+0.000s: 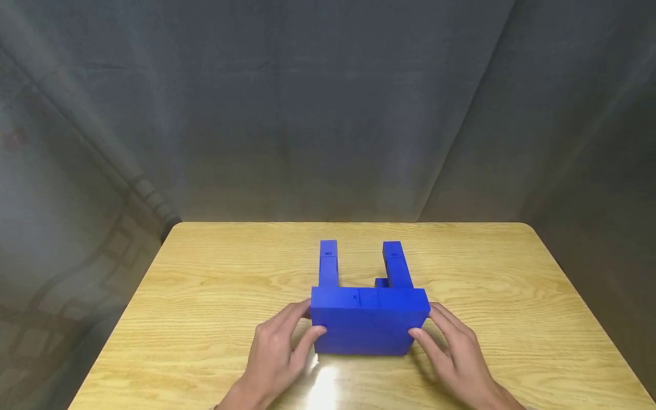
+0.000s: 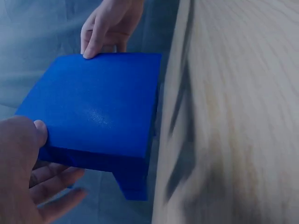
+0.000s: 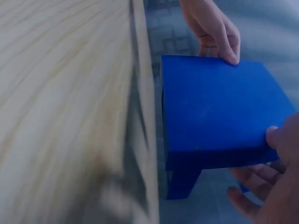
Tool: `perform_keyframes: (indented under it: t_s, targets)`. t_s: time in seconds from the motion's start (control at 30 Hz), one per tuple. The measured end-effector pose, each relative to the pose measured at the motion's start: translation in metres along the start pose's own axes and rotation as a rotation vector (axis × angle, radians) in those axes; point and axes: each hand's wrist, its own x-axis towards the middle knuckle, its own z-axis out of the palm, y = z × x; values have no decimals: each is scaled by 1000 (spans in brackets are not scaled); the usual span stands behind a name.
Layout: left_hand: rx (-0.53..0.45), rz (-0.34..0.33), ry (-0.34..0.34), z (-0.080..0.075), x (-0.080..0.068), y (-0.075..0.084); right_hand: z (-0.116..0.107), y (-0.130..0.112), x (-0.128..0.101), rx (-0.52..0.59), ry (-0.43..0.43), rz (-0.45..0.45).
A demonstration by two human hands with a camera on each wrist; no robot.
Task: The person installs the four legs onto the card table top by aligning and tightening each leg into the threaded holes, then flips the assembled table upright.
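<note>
A blue stool-like object (image 1: 361, 330) with a flat square panel and projecting legs is on its side between my hands, its legs pointing away from me. My left hand (image 1: 275, 344) pinches its left side, thumb on the flat face and fingers behind the edge. On the opposite side my right hand (image 1: 456, 353) pinches it the same way. The smooth panel face (image 2: 100, 102) fills the middle of the left wrist view, and one leg (image 3: 184, 184) shows below the panel in the right wrist view. Whether its lower edge touches the table cannot be told.
A light wood-grain table (image 1: 220, 285) lies under the object and hands. Dark grey cloth (image 1: 307, 114) hangs behind it and along both sides. Light glares off the tabletop just in front of the object.
</note>
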Motion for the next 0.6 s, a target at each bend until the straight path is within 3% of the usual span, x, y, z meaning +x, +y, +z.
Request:
perform_keyframes:
  t_s: [0.1,0.3,0.47,0.6]
  targets:
    - [-104,-55,-16,-1,2,4,-1,-6,3,3,34,32]
    - [-235,-180,13,1,4,11,0,-8,10,192,71,80]
    - [-374,-356,14,1,13,16,3,-1,15,392,90,63]
    - [-438,-521,0,1,25,15,4,3,24,588,123,150]
